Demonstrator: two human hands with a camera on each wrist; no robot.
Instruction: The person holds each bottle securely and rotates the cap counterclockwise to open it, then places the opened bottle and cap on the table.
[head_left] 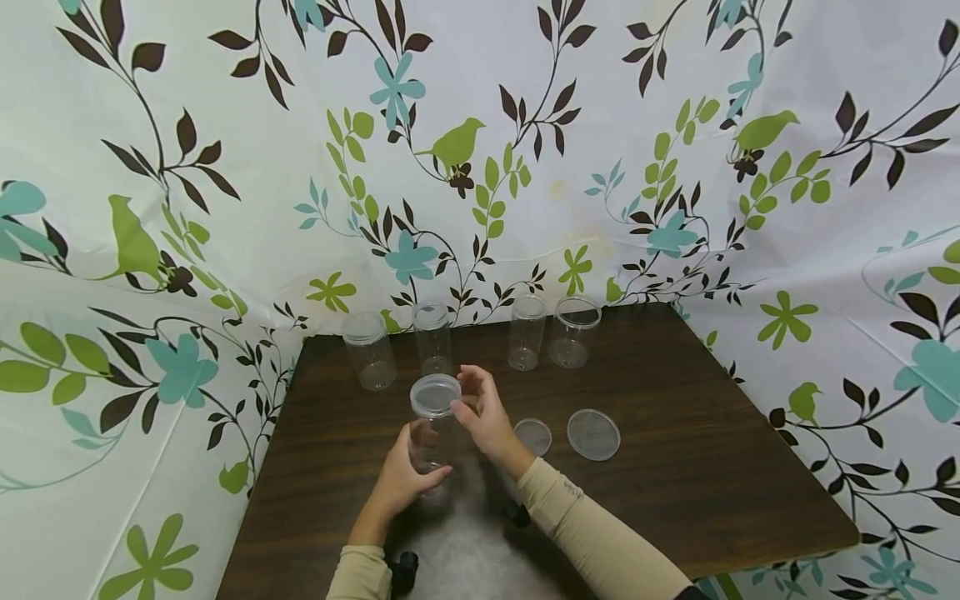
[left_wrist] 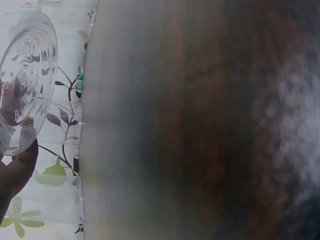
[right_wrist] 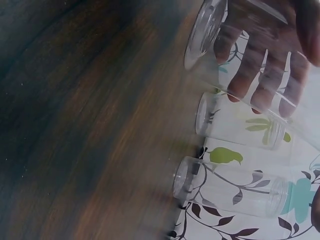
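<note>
A clear plastic jar (head_left: 431, 446) stands upright, raised off the table, in my left hand (head_left: 402, 475). My left thumb lies across the near side and the fingers wrap the far side; they show through the clear wall in the right wrist view. On top of the jar sits a clear lid (head_left: 436, 395). My right hand (head_left: 487, 417) is at the lid's right edge, thumb on the near rim and curved fingers round the far side. The jar's base (left_wrist: 25, 80) faces the camera in the left wrist view.
Several clear jars stand along the table's back edge, among them a left jar (head_left: 370, 354) and a wide right jar (head_left: 573, 333). A small lid (head_left: 533, 437) and a larger lid (head_left: 594, 434) lie flat on the dark table (head_left: 697, 467). Patterned curtain (head_left: 480, 167) surrounds the table.
</note>
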